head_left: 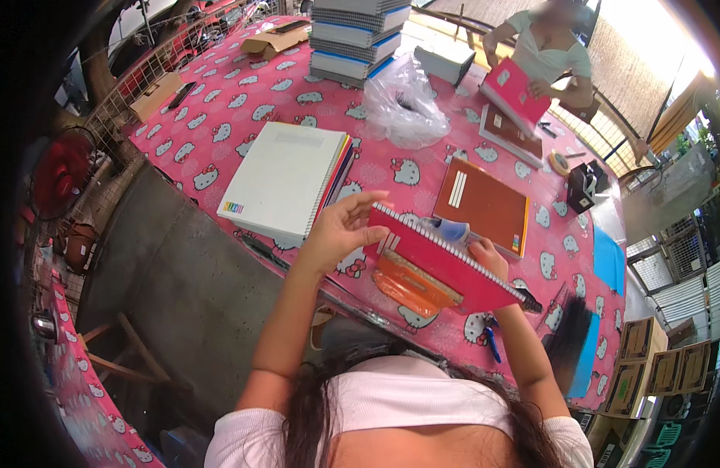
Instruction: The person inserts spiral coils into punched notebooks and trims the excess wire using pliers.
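Note:
A pink spiral notebook (453, 269) is tilted up over the table's near edge, its white coil along the upper side. My left hand (348, 228) pinches its left end between thumb and fingers. Behind it, my right hand (488, 257) is closed at the coil edge; part of that hand is hidden by the cover. Below the notebook lies an orange packet (406, 285). Blue-handled pliers (492, 342) rest on the table near my right forearm. A brown notebook (484, 199) lies beyond my right hand, and a stack of white-covered notebooks (278, 175) sits left of my left hand.
Tall notebook stacks (356, 39) and a clear plastic bag (406, 109) stand at the back of the pink table cover (212, 140). Across the table a person (551, 58) holds another pink notebook (520, 93). Black coils (572, 343) and blue sheets (609, 257) lie at right, near cardboard boxes (636, 363).

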### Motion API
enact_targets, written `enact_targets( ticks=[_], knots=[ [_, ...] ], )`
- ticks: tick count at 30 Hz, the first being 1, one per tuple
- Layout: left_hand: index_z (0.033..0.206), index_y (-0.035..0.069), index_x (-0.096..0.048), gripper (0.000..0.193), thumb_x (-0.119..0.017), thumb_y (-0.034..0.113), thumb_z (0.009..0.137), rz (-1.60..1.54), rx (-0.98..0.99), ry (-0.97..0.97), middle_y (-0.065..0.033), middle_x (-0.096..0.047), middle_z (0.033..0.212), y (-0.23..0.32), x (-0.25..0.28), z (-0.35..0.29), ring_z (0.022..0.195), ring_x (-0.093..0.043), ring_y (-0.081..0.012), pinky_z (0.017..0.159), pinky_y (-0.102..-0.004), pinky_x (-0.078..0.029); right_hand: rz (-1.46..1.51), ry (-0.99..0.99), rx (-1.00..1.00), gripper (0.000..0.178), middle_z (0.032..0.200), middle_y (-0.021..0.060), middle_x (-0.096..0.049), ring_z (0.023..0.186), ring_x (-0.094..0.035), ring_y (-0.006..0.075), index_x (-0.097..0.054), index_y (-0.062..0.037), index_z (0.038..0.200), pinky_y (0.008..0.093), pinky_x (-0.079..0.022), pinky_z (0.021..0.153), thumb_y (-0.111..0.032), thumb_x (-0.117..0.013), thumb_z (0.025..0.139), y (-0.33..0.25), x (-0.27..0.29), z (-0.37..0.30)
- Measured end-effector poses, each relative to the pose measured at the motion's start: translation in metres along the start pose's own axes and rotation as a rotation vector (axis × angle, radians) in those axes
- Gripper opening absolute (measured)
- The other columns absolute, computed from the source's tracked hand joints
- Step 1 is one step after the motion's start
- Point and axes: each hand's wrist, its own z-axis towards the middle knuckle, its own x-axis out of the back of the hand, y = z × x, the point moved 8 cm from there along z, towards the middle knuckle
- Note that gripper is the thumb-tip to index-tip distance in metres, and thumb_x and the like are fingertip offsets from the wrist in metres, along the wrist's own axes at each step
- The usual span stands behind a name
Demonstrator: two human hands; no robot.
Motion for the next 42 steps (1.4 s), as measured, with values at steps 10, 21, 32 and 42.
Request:
enact_targets(
  ticks=[10, 21, 32, 42],
  knots=[
    [0.099, 0.002, -0.065, 0.018, -0.068, -0.005, 0.082, -0.248, -0.003, -0.133, -0.0114, -0.069, 0.098, -0.029, -0.008, 0.049, 0.090, -0.064, -0.0144, 0.082, -0.0271, -0.052, -0.277, 0.094, -0.209, 0.054, 0.129, 0.0176, -0.048, 0.123, -0.042, 0.0354, -0.053, -0.0074, 0.130, 0.0521, -0.029, 0.103, -0.027, -0.067, 0.081, 0.018, 0.007, -0.187],
    [0.081, 0.000, -0.059, 0.022, -0.080, 0.000, 0.073, 0.365, -0.653, -0.028, -0.0116, -0.068, 0.084, 0.032, -0.094, 0.005, 0.082, -0.068, -0.0184, 0.068, -0.0270, -0.054, 0.371, 0.423, -0.072, 0.031, 0.093, 0.0179, -0.060, 0.083, -0.061, 0.0317, -0.055, 0.0017, 0.103, 0.0387, -0.051, 0.073, -0.005, -0.071, 0.078, -0.136, 0.151, -0.127],
    [0.081, 0.000, -0.062, 0.018, -0.076, -0.006, 0.073, 0.501, -0.923, -0.216, -0.0152, -0.069, 0.087, 0.053, -0.146, -0.023, 0.076, -0.066, -0.0203, 0.065, -0.0297, -0.054, 0.477, 0.296, -0.021, 0.026, 0.093, 0.0168, -0.060, 0.084, -0.062, 0.0285, -0.055, 0.0025, 0.101, 0.0399, -0.051, 0.072, -0.012, -0.067, 0.083, -0.160, 0.162, -0.078],
    [0.084, 0.002, -0.062, 0.018, -0.075, -0.005, 0.074, 0.531, -0.900, -0.193, -0.0120, -0.067, 0.086, 0.079, -0.136, -0.024, 0.076, -0.066, -0.0212, 0.066, -0.0320, -0.054, 1.297, 0.089, -0.238, 0.027, 0.095, 0.0095, -0.065, 0.081, -0.063, 0.0152, -0.058, 0.0024, 0.111, 0.0265, -0.051, 0.074, -0.015, -0.064, 0.091, -0.107, 0.107, -0.097]
  ],
)
